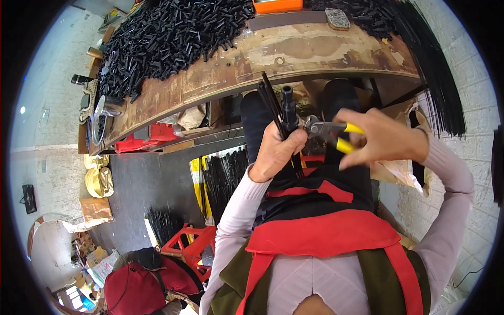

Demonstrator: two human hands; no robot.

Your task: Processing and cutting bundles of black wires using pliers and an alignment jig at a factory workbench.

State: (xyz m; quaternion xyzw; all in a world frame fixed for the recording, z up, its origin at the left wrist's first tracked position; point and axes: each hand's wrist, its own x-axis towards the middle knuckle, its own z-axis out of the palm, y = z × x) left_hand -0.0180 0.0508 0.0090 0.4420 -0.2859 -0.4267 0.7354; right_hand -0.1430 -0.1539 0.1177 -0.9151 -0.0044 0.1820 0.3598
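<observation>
Gripped upright in my left hand [278,151] is a bundle of thin black rods [271,104], along with a thicker black tube [287,105] that has a round open end. A pair of pliers [328,128] with yellow handles sits in my right hand [391,136]. The handles stand apart, and the metal jaws are beside the tube, close to my left thumb. Whether the jaws pinch anything is too small to tell. Both hands are over my lap, in front of the table edge.
A wooden table [294,52] carries a big heap of small black tubes [173,37], an orange tray [278,5] and a small speckled block [337,19]. Long black rods [436,68] hang off its right end. A red stool [191,244] and a dark red bag [134,289] stand lower left.
</observation>
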